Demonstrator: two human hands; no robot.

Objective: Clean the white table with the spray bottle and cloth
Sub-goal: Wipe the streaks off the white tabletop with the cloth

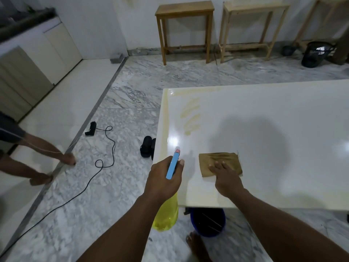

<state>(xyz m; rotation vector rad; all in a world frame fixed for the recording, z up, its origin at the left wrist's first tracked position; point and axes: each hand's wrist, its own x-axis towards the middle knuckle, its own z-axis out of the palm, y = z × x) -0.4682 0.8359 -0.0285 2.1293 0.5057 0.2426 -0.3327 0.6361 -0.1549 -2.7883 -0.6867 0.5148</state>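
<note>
Two grips engaged: your left grip (164,179) curls round spray bottle (168,214); right grip (226,178) flat, pressing cloth (221,159). Likely spraying step; next, aim at yellow streaks (190,116).

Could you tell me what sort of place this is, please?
Probably a room in a home or workshop: marble floor, white cabinets along the wall, wooden tables and a bin.

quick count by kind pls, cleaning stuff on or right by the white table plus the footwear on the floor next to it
spray bottle: 1
cloth: 1
blue bucket: 1
black sandals: 2
Total: 5
</note>
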